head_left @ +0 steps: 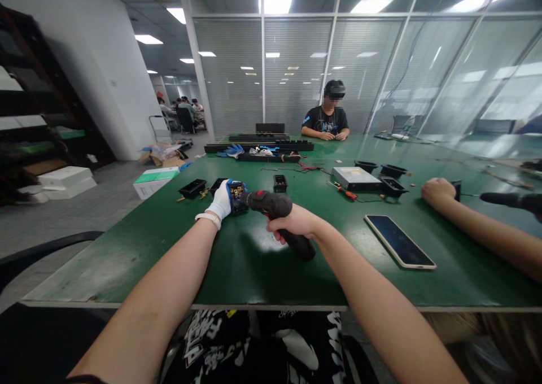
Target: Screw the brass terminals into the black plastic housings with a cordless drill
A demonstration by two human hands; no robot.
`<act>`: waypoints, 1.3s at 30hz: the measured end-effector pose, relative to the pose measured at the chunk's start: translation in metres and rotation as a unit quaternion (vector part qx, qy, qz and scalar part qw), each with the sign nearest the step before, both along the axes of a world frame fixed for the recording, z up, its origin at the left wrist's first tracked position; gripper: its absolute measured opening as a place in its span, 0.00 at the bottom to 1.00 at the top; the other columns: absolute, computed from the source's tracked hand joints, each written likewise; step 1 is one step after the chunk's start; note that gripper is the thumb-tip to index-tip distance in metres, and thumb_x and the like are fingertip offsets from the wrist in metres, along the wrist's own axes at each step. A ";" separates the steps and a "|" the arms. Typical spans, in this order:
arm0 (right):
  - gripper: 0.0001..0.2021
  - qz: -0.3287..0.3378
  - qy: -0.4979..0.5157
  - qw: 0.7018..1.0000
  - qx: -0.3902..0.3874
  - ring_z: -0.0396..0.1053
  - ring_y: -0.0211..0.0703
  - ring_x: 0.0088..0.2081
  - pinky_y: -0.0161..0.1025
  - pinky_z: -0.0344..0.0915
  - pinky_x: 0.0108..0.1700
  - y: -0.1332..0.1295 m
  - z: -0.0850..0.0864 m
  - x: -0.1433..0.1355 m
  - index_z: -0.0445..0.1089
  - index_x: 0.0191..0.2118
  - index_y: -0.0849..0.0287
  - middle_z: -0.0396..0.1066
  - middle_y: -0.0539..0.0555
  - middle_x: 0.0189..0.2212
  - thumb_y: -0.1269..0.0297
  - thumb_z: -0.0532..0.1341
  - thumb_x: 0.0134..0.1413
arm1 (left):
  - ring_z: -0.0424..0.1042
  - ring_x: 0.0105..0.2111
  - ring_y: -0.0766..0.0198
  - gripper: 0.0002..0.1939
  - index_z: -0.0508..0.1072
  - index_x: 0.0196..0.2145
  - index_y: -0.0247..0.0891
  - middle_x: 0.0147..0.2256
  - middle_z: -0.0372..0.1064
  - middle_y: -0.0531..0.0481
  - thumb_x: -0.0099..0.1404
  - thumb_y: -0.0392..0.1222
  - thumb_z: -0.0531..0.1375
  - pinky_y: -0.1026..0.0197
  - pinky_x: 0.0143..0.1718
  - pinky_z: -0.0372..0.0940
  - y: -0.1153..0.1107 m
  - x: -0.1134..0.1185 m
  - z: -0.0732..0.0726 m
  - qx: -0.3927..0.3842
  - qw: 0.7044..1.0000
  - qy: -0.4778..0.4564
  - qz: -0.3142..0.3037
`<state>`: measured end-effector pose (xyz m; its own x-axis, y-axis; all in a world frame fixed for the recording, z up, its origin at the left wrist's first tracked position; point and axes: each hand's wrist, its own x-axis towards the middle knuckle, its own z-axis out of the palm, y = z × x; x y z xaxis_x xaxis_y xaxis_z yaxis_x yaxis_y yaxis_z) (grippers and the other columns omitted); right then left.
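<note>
My left hand (222, 199), in a white and blue glove, grips a black socket box (239, 199) with brass-coloured parts inside, tilted toward the drill. My bare right hand (292, 223) is wrapped round the handle of a black cordless drill (271, 202). The drill's front end points left at the open face of the box; whether its bit touches is too small to tell. Beside my left hand stand another black box (193, 188) and small brass pieces (205, 193). A further black box (280, 183) stands beyond the drill.
A phone (400, 240) lies to the right of my right arm. Farther back are a silver metal case (355, 178), a red screwdriver (344, 191) and several black boxes (393, 186). A co-worker's hand (440, 193) and drill (508, 200) are at right. Another person (326, 118) sits opposite.
</note>
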<state>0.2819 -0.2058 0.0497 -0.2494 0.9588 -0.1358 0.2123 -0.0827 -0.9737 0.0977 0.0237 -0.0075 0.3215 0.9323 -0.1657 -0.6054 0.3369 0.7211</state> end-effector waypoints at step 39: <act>0.09 0.005 0.001 1.000 0.004 0.71 0.41 0.19 0.34 0.71 0.21 0.001 -0.002 0.001 0.68 0.28 0.56 0.74 0.50 0.19 0.72 0.69 0.44 | 0.81 0.26 0.50 0.14 0.79 0.42 0.35 0.29 0.80 0.42 0.75 0.46 0.57 0.50 0.37 0.79 0.008 -0.002 -0.006 0.014 1.000 0.014 -0.013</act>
